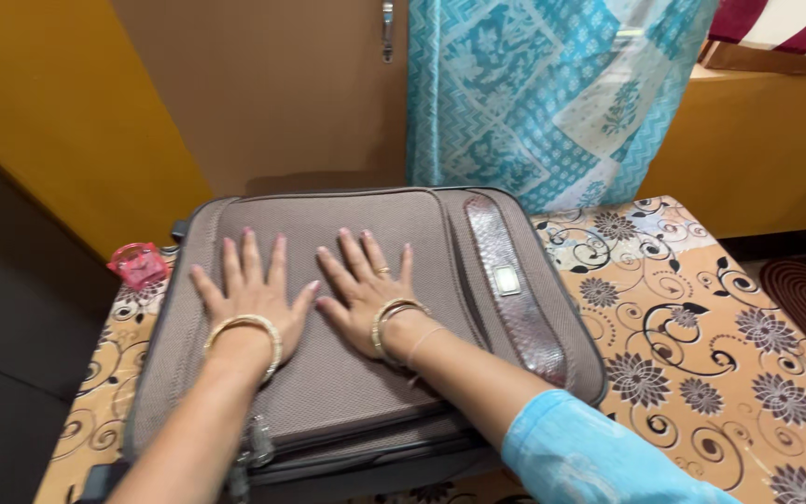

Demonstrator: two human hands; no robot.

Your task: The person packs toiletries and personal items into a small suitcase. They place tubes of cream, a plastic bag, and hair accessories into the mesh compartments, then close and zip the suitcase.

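Grey-brown fabric suitcase (366, 308) lies shut on the floral-sheeted bed (701, 317). I see my left hand (249, 289) and right hand (366, 285) released, palms flat on its lid. Risk: uneven pressure could slide it toward the pink box (138, 263).

surface: bed (701, 317) with floral-patterned sheet | on it: closed grey-brown suitcase (347, 373); small pink box (138, 263) beside suitcase

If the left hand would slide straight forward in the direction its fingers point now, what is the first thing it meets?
The left hand lies flat on the grey suitcase, fingers pointing to its far edge. Past that edge, probably the brown cupboard door comes first, though depth is unclear. The pink object lies off to the side.
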